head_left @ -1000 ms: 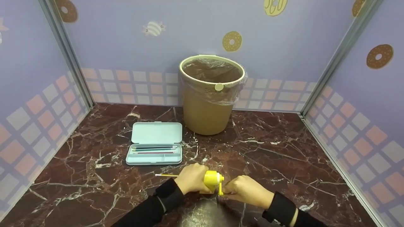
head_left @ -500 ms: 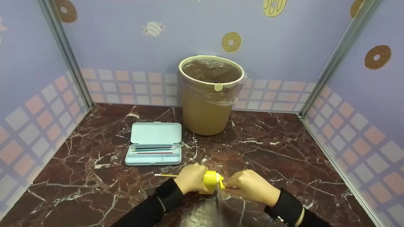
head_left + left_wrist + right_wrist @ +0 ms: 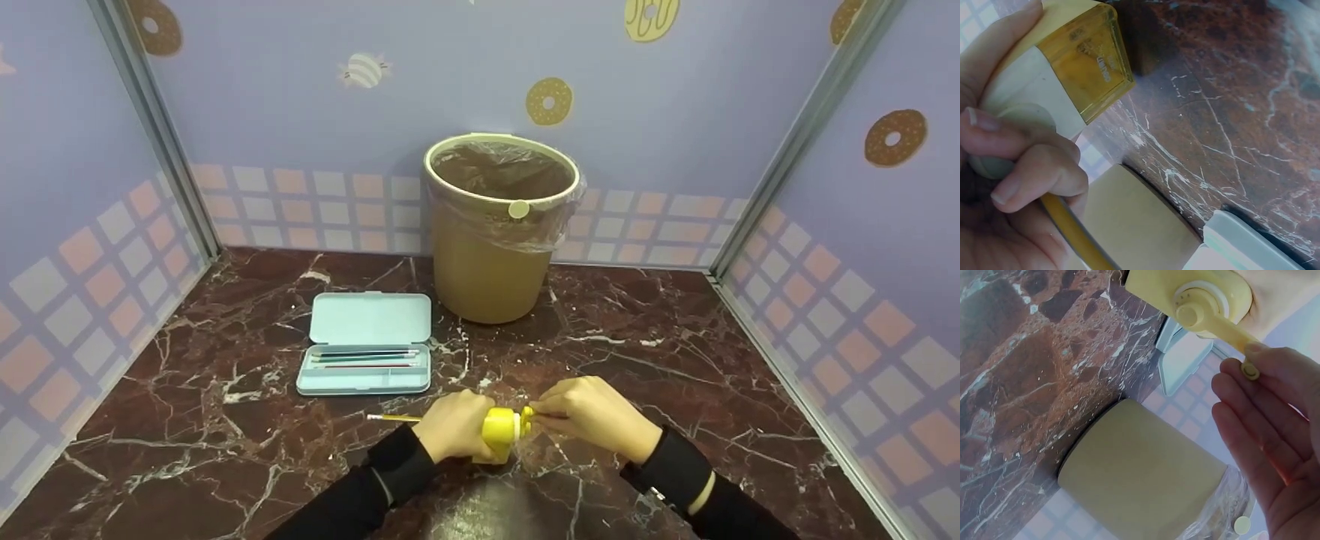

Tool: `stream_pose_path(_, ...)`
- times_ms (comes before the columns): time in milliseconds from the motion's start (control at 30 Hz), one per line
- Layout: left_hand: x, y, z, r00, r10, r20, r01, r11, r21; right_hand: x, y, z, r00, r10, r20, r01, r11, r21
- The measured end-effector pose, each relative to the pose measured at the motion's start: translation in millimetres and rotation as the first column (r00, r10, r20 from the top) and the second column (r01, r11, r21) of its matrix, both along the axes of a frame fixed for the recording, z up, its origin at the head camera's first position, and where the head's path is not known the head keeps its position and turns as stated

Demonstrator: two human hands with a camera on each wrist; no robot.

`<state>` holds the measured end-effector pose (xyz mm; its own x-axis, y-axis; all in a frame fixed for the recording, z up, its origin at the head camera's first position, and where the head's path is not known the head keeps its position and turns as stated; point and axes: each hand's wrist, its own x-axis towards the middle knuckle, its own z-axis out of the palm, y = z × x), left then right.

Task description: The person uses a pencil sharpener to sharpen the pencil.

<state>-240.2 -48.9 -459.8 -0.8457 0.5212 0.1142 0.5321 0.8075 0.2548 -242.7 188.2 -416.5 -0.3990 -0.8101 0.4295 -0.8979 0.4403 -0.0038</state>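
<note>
My left hand (image 3: 456, 426) grips a yellow hand-crank pencil sharpener (image 3: 498, 433) near the table's front. A yellow pencil (image 3: 396, 417) sticks out of the sharpener's left side, its eraser end outward. In the left wrist view the fingers curl round the white face, and the see-through shavings box (image 3: 1092, 64) shows dark bits inside. My right hand (image 3: 600, 416) pinches the end of the crank handle (image 3: 1230, 333) between thumb and forefinger, while the other fingers stay loosely bent. The pencil's tip is hidden in the sharpener.
A pale blue pencil case (image 3: 364, 381) lies open at the left with several pencils (image 3: 367, 354) in it. Behind stands a tan bin (image 3: 491, 262) with a plastic liner. Patterned panels (image 3: 300, 112) wall in the marble-look table (image 3: 225, 450).
The crank has turned from pointing down to pointing up and toward the right hand, which rose with it. My left hand, the sharpener body and the pencil stay in place.
</note>
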Motion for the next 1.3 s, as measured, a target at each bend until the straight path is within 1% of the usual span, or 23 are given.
stream_pose_path(133, 0.2, -0.8, -0.5, 1.0, -0.005, 0.003, 0.005, 1.0, 0.007, -1.5, -0.8, -0.8, 1.0, -0.012, 0.01, 0.012, 1.0, -0.01)
stream_pose_path(233, 0.7, -1.3, -0.5, 1.0, -0.009, 0.002, 0.009, 1.0, 0.014, -2.5, -1.4, -1.4, 0.999, -0.034, 0.022, 0.034, 0.999, -0.012)
stream_pose_path(467, 0.5, -1.3, -1.6, 1.0, -0.018, 0.01, 0.018, 1.0, 0.015, -7.2, -2.7, -4.4, 0.996, -0.09, 0.019, 0.09, 0.996, -0.002)
stream_pose_path(600, -0.4, -0.5, -1.5, 1.0, -0.023, 0.003, 0.023, 1.0, 0.002, -12.2, -3.6, -9.4, 0.993, -0.12, 0.014, 0.12, 0.993, -0.007)
stream_pose_path(733, -1.0, 0.7, -1.6, 1.0, -0.028, -0.011, 0.028, 1.0, -0.005, -18.2, -3.8, -16.1, 0.988, -0.146, 0.038, 0.147, 0.989, -0.006)
stream_pose_path(800, -1.3, 1.3, -1.2, 1.0, -0.028, -0.008, 0.028, 1.0, -0.004, -20.6, -3.6, -18.3, 0.987, -0.149, 0.054, 0.15, 0.989, -0.016)
stream_pose_path(933, -1.6, 1.2, 0.2, 1.0, -0.017, 0.004, 0.017, 1.0, -0.012, -24.4, -4.0, -21.1, 0.989, -0.138, 0.052, 0.14, 0.99, -0.035)
stream_pose_path(1033, -1.4, 0.7, 0.1, 1.0, -0.011, 0.008, 0.011, 1.0, -0.016, -27.2, -5.1, -24.0, 0.989, -0.143, 0.048, 0.144, 0.99, -0.014)
stream_pose_path(1200, -0.7, 0.6, -0.5, 1.0, -0.014, 0.005, 0.014, 1.0, -0.013, -30.2, -6.4, -29.4, 0.985, -0.157, 0.07, 0.156, 0.988, 0.018)
stream_pose_path(1300, -0.2, 0.6, -0.4, 1.0, -0.009, 0.002, 0.009, 1.0, -0.016, -32.5, -7.4, -34.2, 0.986, -0.15, 0.067, 0.148, 0.988, 0.03)
